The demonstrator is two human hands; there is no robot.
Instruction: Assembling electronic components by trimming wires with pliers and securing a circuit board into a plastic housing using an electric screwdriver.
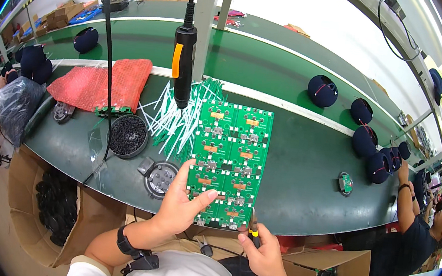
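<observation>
My left hand [183, 202] grips a panel of green circuit boards [230, 163] by its lower left side, thumb on top and fingers underneath. The panel is held up over the near edge of the dark workbench, its rows of small components facing me. At its lower right corner my right hand [266, 256] is closed around cutting pliers [255, 233] with yellow and black handles. The jaws of the pliers point up along the panel's right edge; whether they touch it I cannot tell. Behind the panel lies a heap of white and green strips [171, 124].
A black electric screwdriver [184, 60] hangs above the bench. To the left are a red bubble-wrap bag [115, 85], a bowl of small dark pieces [127, 135] and a round black part [160, 179]. Cardboard boxes [32, 214] flank me. Navy round housings [323, 91] and a co-worker [412, 230] are rightward.
</observation>
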